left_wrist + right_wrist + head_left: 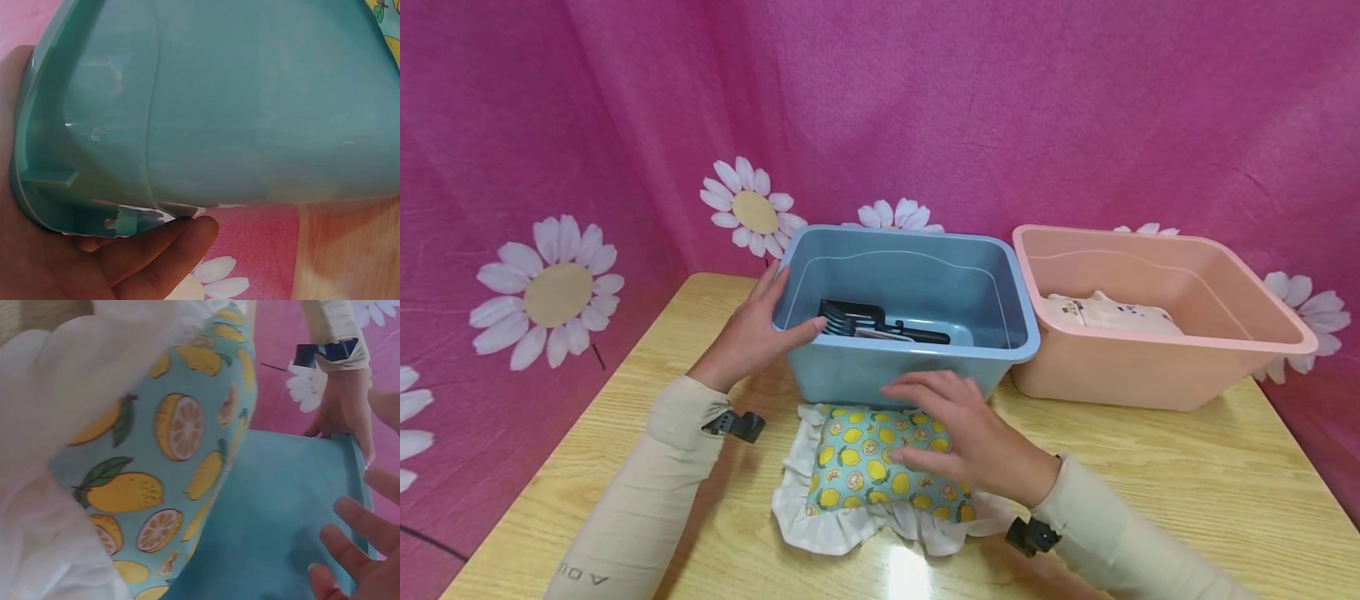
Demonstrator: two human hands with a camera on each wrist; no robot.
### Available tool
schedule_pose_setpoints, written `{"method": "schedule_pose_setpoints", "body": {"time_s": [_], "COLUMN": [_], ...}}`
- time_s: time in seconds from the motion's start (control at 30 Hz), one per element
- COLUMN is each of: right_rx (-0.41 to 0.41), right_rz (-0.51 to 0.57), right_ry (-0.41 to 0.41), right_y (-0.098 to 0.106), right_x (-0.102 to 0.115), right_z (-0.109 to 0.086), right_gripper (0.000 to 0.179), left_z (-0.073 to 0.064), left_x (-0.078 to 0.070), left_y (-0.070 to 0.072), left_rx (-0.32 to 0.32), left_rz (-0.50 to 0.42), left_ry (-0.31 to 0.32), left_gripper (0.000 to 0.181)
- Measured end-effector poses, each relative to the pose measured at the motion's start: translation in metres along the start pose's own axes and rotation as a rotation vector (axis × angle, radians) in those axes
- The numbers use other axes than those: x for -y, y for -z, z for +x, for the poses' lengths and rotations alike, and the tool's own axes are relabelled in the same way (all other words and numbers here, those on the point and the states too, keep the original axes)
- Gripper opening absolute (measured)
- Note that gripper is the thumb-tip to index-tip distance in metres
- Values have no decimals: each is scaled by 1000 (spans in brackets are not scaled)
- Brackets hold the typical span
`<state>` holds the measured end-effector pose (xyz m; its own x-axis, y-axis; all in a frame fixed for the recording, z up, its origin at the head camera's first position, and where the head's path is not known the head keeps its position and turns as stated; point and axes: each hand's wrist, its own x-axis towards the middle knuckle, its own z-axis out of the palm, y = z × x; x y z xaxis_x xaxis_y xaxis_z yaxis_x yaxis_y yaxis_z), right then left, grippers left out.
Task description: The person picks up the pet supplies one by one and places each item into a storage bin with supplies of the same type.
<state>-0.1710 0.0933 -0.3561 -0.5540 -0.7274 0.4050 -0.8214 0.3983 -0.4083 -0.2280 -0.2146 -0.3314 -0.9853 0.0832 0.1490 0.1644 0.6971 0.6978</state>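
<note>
My left hand (756,333) grips the left front corner of the blue bin (917,379), thumb over the rim and fingers along the outer wall. The left wrist view shows the fingers (169,256) under the rim beside the bin's outside wall (262,112). Inside lie black utensils (853,315), partly hidden by the front rim. A small lemon-print cushion (872,467) with a white ruffle lies on the table before the bin. Over its right part is my right hand (958,433), fingers spread and holding nothing; the right wrist view shows its fingertips (337,544) near the bin's front wall.
To the right, touching or nearly touching the blue bin, stands a pink bin (1120,371) with a cream printed cloth item (1108,313) inside. A pink curtain with white flowers (925,108) hangs behind the wooden table (1120,467).
</note>
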Motion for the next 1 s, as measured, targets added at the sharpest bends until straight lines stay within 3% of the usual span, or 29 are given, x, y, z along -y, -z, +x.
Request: {"method": "schedule_pose_setpoints", "body": {"time_s": [0.33,0.63,1.0], "right_rx": [125,308,354], "right_rz": [-88,-132,-125], "right_ry": [-47,-113,-138], "right_y": [-12,-20,-31], "right_x": [-2,-5,-13], "right_z": [-7,-13,-20], "right_gripper": [81,102,106], "left_z": [-1,0,0], "left_x": [-1,0,0], "left_y": [1,0,0], "left_rx": [0,8,6], "left_rz": [7,-8,-12], "left_ry": [-5,13,17], "left_gripper": [100,101,101]}}
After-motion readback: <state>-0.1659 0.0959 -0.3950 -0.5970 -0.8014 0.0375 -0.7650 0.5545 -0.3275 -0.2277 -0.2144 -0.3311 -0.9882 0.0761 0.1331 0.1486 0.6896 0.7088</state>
